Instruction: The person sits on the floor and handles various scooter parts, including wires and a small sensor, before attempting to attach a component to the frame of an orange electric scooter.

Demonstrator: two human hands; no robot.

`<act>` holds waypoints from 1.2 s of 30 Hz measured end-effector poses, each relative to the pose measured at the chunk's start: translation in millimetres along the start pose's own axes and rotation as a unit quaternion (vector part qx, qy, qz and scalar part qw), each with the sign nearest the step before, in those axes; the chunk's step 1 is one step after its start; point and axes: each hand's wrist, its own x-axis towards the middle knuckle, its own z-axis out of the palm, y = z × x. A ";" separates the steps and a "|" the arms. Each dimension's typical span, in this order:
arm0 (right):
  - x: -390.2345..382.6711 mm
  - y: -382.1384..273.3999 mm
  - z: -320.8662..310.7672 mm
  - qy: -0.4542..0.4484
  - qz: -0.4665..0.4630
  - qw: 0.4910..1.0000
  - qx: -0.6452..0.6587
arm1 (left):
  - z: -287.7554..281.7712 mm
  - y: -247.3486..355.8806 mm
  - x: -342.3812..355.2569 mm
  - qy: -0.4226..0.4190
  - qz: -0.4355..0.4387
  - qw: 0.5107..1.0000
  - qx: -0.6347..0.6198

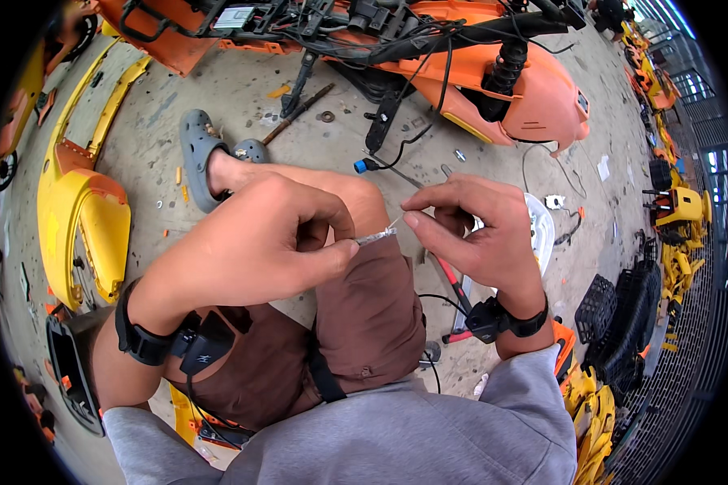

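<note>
My left hand (259, 238) is closed, its thumb and forefinger pinching a small, thin silvery strip (374, 237) with a frayed right end. What the strip is made of cannot be told. A fine strand rises from that end toward my right hand (481, 222). The right thumb and forefinger come together in a pinch just beside the frayed tip; whatever lies between them is too small to name. Both hands are held over my bent knee, in brown trousers (372, 311).
Beyond my hands stands a stripped orange vehicle body (534, 113) with hanging black cables and a blue connector (361, 166). A red-handled tool (453, 279) and a white tray (542, 234) lie by my right forearm. Yellow panels (85, 214) rest at left; black crates (594, 307) at right.
</note>
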 end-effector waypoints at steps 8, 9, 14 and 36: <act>-5.7 -11.6 11.5 0.029 0.104 0.994 0.032 | 4.5 -6.0 0.8 0.070 0.014 0.996 0.062; -7.3 -15.7 12.9 0.037 0.131 0.990 0.043 | 5.5 -7.3 1.9 0.080 0.020 0.995 0.063; -17.9 -13.3 27.3 0.104 0.145 0.980 0.089 | 4.0 -7.1 1.3 0.112 0.030 0.993 0.033; -10.0 -2.3 10.0 0.093 0.056 0.992 0.056 | -0.2 0.1 1.1 0.029 -0.013 0.999 0.026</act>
